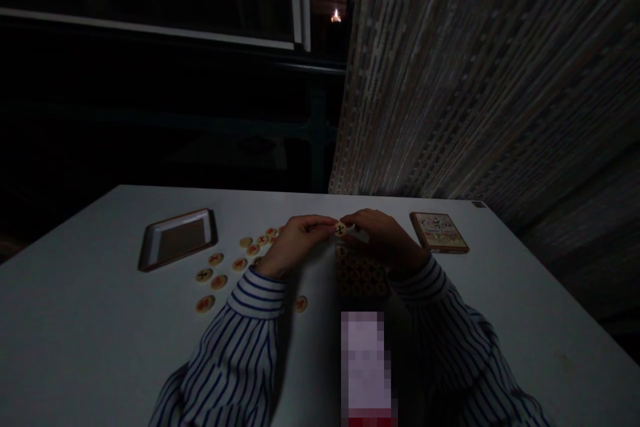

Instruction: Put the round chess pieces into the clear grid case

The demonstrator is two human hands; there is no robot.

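Between my two hands, in front of me over the white table, is a round piece (341, 229) with a dark character. My left hand (299, 240) pinches it from the left. My right hand (379, 235) touches it from the right with fingers closed on its edge. Below my right hand a dark block of round pieces (363, 275) stands in rows, partly in shadow. Several loose pieces with red or dark characters lie left of my left hand, among them a red-marked piece (205, 304). One more piece (301, 304) lies between my forearms.
An open, brown-rimmed tray (177, 260) rests at the left of the white table (100, 320). At the right lies a flat printed box (440, 232). A pixelated pink and red object (366, 360) is at the near edge. A string curtain (425, 80) hangs behind on the right.
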